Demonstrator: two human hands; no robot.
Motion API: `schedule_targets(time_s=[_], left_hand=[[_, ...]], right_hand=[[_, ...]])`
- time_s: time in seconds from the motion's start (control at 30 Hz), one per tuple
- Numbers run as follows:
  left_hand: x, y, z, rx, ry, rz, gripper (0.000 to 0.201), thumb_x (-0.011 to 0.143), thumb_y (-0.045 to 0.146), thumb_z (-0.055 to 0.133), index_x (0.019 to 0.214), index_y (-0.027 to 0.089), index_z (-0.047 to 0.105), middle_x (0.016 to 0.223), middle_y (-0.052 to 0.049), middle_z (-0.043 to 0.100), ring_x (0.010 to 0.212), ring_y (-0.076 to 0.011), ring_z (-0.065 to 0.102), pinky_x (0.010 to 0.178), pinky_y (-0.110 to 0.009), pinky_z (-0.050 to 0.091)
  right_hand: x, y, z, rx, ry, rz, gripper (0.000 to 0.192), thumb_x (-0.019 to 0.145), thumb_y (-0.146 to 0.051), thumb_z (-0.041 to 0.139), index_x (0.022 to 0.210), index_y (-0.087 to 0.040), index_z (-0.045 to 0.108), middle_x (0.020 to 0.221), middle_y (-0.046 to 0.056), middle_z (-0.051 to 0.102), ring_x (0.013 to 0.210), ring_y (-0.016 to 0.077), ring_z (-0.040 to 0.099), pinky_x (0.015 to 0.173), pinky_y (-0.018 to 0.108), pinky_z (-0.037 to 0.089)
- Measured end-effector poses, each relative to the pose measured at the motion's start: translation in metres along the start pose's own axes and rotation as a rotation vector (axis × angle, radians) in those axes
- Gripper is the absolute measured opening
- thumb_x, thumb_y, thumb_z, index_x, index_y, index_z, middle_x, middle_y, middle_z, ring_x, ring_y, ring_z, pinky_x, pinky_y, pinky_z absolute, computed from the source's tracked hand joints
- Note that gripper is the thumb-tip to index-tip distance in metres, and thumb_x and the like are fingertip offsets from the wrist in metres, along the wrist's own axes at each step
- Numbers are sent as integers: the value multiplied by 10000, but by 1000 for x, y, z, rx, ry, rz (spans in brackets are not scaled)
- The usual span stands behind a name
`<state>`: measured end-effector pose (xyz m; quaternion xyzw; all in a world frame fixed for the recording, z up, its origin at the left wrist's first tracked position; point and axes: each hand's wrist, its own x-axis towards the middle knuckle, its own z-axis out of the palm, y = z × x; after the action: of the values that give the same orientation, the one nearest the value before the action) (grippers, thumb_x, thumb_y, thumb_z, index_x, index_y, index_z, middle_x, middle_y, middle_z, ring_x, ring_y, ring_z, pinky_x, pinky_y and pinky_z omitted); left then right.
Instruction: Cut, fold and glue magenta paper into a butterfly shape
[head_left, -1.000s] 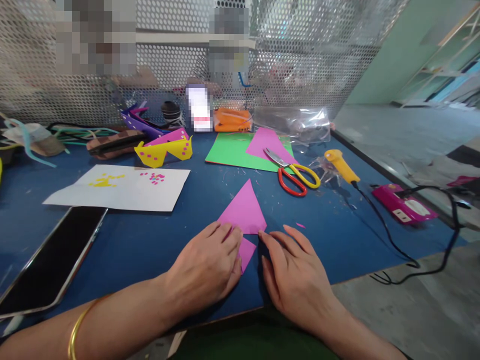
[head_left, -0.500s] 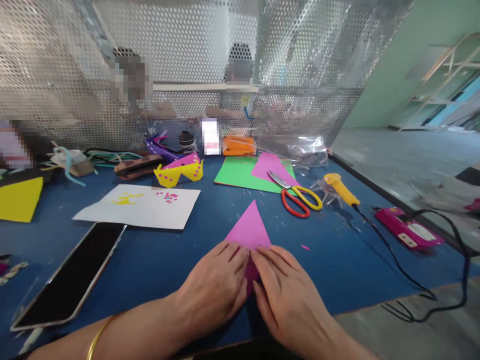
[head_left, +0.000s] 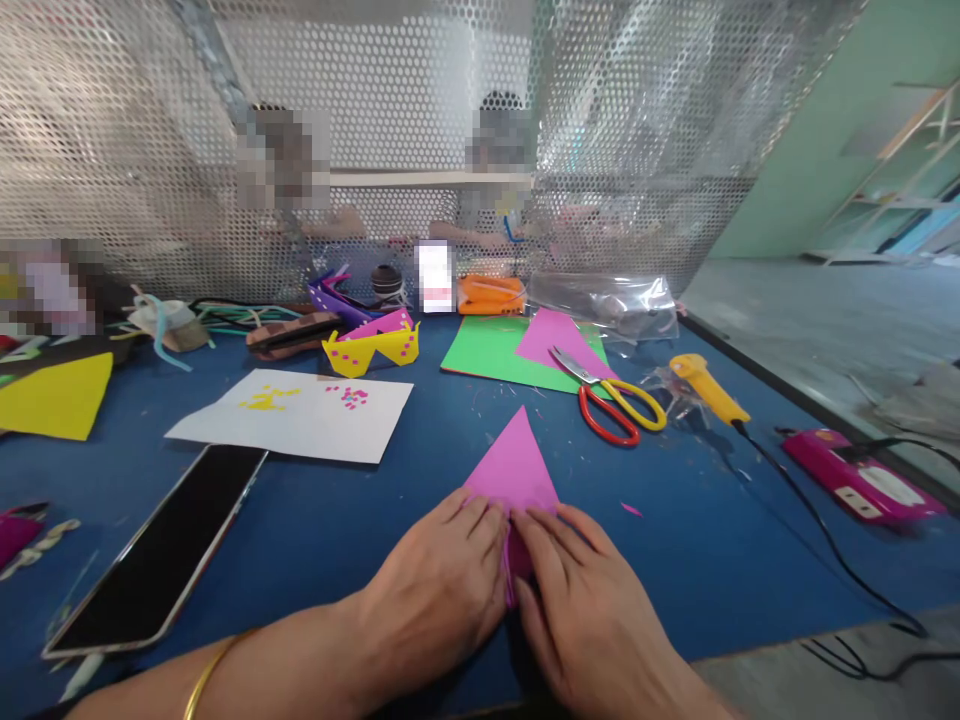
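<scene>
Nearest the camera, the left hand [head_left: 442, 585] and the right hand [head_left: 581, 600] were laid side by side, palms down, on the near part of a folded pink paper [head_left: 516, 470]. The fingers of both hands were stretched out flat and pressed onto the sheet; nothing was gripped or pinched. A gold bangle [head_left: 204, 678] was worn on the left wrist. The paper was placed on the blue table mat [head_left: 675, 540] just in front of the person, its pointed triangular end left showing beyond the fingertips and its near part hidden under the hands.

Judged from this, at least one fold had been made and a crease was being pressed down the middle; no finished shape was to be seen, so further folding appeared to be left.

To the left, a dark phone [head_left: 157, 550] was laid face up, and beyond it a white sheet [head_left: 296, 415] dotted with yellow and pink scraps. To the right, a small pink offcut [head_left: 631, 509] was left on the mat. Farther off, scissors [head_left: 611, 400] with red and yellow handles, a yellow glue gun [head_left: 709, 388] and a green sheet [head_left: 487, 350] were set out, with yellow paper glasses [head_left: 371, 348] beside them. At the back, a perforated metal screen [head_left: 150, 150] was stood, other people being dimly seen behind it.
</scene>
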<state>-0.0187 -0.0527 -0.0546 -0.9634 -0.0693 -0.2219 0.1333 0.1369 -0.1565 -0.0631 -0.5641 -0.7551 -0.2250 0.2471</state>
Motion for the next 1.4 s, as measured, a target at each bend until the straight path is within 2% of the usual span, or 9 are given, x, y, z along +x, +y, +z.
schedule_targets(time_s=[0.2, 0.47, 0.53, 0.6, 0.7, 0.8, 0.97, 1.2, 1.4], left_hand=[[0, 0, -2, -28, -39, -29, 356, 977, 213, 421, 1109, 77, 722, 1141, -140, 751, 1069, -239, 682, 1032, -403, 473], [2, -5, -5, -126, 30, -59, 358, 992, 269, 426, 1131, 99, 708, 1136, -116, 759, 1034, -249, 706, 996, -427, 504], [3, -6, -5, -157, -17, -28, 412, 1010, 363, 433, 1234, 104, 661, 1227, -115, 731, 1109, -262, 684, 1021, -435, 492], [3, -7, -6, -179, -115, 16, 523, 1009, 473, 433, 1330, 95, 597, 1315, -125, 687, 1191, -284, 649, 1060, -453, 467], [2, -7, -6, -181, -225, 22, 615, 995, 549, 426, 1378, 86, 558, 1367, -134, 651, 1250, -299, 617, 1116, -465, 419], [3, -6, -7, -184, -237, 12, 630, 995, 560, 418, 1381, 82, 556, 1394, -134, 629, 1272, -305, 604, 1139, -465, 393], [5, -6, -11, -160, -272, 35, 584, 1026, 514, 388, 1369, 79, 574, 1405, -136, 613, 1277, -302, 606, 1135, -450, 395], [2, -5, -9, -240, -343, -32, 767, 975, 672, 383, 1455, 83, 488, 1460, -155, 559, 1357, -324, 533, 1198, -476, 309], [0, -3, -9, -182, -295, -20, 741, 979, 657, 392, 1405, 69, 541, 1430, -171, 587, 1348, -335, 538, 1188, -488, 292]], right_hand=[[-8, 8, -16, 1, -56, 79, 340, 976, -175, 438, 1174, -8, 658, 1140, 163, 752, 1108, 303, 676, 1016, 467, 479], [-9, 6, -12, 3, -5, 93, 335, 962, -155, 427, 1175, -32, 654, 1110, 150, 760, 1037, 267, 697, 1004, 449, 498], [-10, 7, -11, -4, 21, 82, 339, 958, -156, 422, 1160, -21, 658, 1095, 150, 764, 1028, 273, 701, 997, 452, 491], [-10, 10, -11, -6, 32, 62, 344, 955, -155, 420, 1164, -19, 658, 1099, 142, 765, 1037, 276, 699, 999, 450, 478], [-12, 15, -12, -9, 18, 39, 335, 954, -157, 436, 1175, -41, 659, 1108, 114, 768, 1078, 274, 688, 1011, 438, 454], [-14, 18, -12, -8, 20, 41, 314, 956, -155, 445, 1154, -53, 665, 1097, 101, 771, 1088, 266, 686, 1018, 425, 439], [-16, 17, -7, 14, 46, 76, 302, 954, -134, 427, 1124, -45, 660, 1043, 112, 778, 993, 244, 711, 1022, 416, 441], [-19, 21, -10, 33, 15, 85, 316, 961, -146, 436, 1188, -78, 645, 1094, 85, 775, 1042, 238, 703, 1021, 405, 442], [-20, 21, -12, 15, 10, 50, 303, 954, -145, 451, 1166, -53, 646, 1110, 104, 769, 1084, 259, 689, 1034, 412, 437]])
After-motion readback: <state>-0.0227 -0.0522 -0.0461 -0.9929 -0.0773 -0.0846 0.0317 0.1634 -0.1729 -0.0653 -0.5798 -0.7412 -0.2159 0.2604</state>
